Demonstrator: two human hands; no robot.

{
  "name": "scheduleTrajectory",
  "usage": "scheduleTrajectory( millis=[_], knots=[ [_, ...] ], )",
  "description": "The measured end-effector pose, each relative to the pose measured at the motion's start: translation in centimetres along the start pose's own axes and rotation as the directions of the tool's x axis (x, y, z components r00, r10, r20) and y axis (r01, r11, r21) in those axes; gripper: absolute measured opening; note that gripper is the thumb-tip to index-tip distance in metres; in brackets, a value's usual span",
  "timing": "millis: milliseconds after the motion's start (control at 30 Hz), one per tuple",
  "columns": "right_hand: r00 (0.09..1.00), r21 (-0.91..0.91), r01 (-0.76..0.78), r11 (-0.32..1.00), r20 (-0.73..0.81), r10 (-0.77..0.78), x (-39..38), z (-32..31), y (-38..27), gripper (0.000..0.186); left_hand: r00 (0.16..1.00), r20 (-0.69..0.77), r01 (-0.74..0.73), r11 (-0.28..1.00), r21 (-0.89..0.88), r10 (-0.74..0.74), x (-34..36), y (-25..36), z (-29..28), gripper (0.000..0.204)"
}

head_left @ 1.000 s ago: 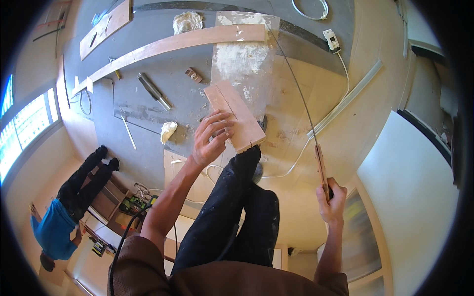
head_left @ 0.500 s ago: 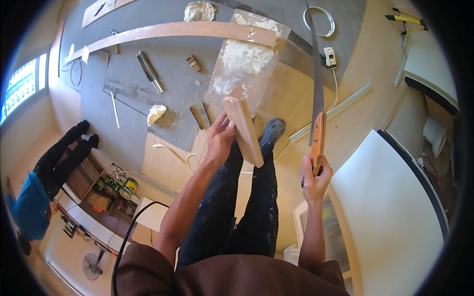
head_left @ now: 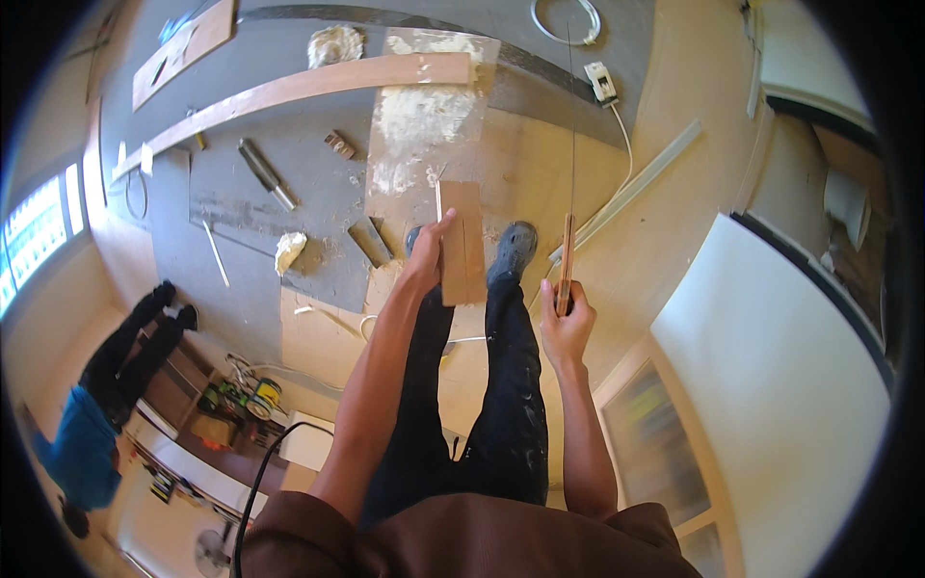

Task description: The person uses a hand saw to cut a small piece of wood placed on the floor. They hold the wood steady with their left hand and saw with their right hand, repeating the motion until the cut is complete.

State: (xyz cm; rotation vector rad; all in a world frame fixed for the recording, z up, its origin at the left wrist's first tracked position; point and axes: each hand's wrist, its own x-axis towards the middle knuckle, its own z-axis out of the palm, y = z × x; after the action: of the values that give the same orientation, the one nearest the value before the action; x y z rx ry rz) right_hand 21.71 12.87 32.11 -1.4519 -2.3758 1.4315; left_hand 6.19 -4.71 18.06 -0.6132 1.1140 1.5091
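My left hand (head_left: 424, 255) grips a short wooden block (head_left: 464, 246) by its left edge, with the thumb lying on top. The block is held up in front of my legs, its broad face turned toward me. In my right hand (head_left: 568, 328), the fingers are wrapped round the wooden handle of a handsaw (head_left: 567, 252). Seen edge-on, the saw's blade shows only as a thin line pointing away from me. Saw and block are apart, the saw to the right.
A long wooden strip (head_left: 289, 89) crosses the floor and a plaster-smeared clear sheet (head_left: 424, 125). Nearby lie a metal tube (head_left: 267, 173), a small wooden block (head_left: 339, 144) and a white rail (head_left: 636, 188). A white panel (head_left: 771, 385) stands right. Another person (head_left: 87, 443) is at left.
The wooden block has turned from a slanted, edge-up pose to upright with its broad face showing. The saw has moved left and rotated, so its blade appears edge-on. My view has shifted.
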Motion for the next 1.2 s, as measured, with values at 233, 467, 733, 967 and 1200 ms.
scheduleTrajectory(
  millis=[233,467,733,967,1200],
  knots=[
    [0.976,0.046,-0.101,0.994,-0.189,0.108,-0.2,7.9,8.0,0.024,0.931,-0.133,-0.129,0.645,0.753,0.341,14.4,-0.7,-3.9,0.039],
    [0.952,0.195,-0.188,0.963,-0.204,0.227,3.3,16.4,14.2,0.026,0.79,0.132,-0.191,0.036,0.981,0.599,19.0,1.1,-3.8,0.033],
    [0.957,0.096,-0.193,0.976,-0.202,0.209,7.3,21.8,17.4,0.025,0.882,0.123,-0.199,0.123,0.972,0.455,18.6,4.2,-3.9,0.061],
    [0.96,0.107,-0.183,0.977,-0.192,0.201,7.0,25.6,16.8,0.03,0.877,0.212,-0.243,0.017,0.97,0.432,17.1,4.7,-2.2,0.07],
    [0.953,0.116,-0.242,0.963,-0.158,0.258,8.2,25.7,16.2,0.037,0.895,0.383,-0.289,-0.357,0.888,0.227,17.7,6.9,-0.4,0.078]
  ],
)
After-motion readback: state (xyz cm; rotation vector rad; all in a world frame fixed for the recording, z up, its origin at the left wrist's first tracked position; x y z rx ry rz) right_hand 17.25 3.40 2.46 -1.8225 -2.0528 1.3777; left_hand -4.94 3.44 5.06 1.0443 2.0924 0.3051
